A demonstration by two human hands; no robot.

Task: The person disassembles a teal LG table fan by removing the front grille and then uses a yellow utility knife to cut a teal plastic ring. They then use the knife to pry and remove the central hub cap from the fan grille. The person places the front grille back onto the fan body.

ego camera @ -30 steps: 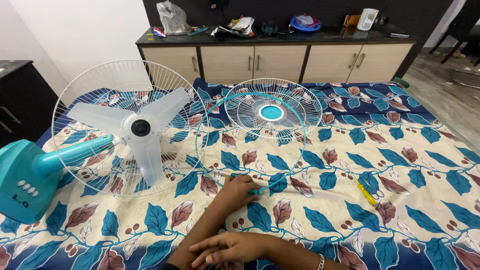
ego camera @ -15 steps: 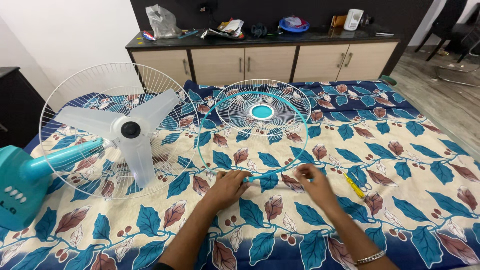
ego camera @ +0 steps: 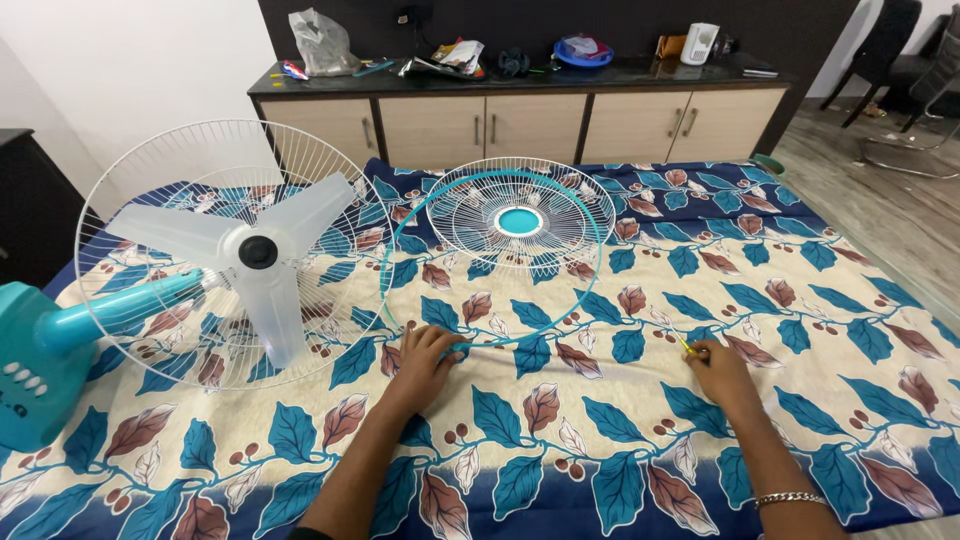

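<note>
My left hand (ego camera: pixel 425 358) lies on the leaf-patterned bedspread (ego camera: pixel 600 440), its fingers curled over the near edge of a thin teal ring (ego camera: pixel 383 285). Inside the far part of that ring lies a white wire fan grille (ego camera: pixel 470 215) with a teal centre cap. My right hand (ego camera: pixel 716 368) is off to the right, fingertips pinched on a small yellow tool (ego camera: pixel 686 346) on the cloth. At the left a table fan lies on its back, with translucent blades (ego camera: pixel 270 300), a white rear guard (ego camera: pixel 130 190) and a teal body (ego camera: pixel 40 360).
A low wooden cabinet (ego camera: pixel 520 125) with a dark top stands behind the bed, cluttered with a plastic bag, papers and a blue bowl. A dark cupboard (ego camera: pixel 30 200) is at the far left. Chairs (ego camera: pixel 900 60) stand on the tiled floor at the right.
My right hand went from close to my body up to the ring's near edge, then right to the yellow tool. My left hand stayed on the ring.
</note>
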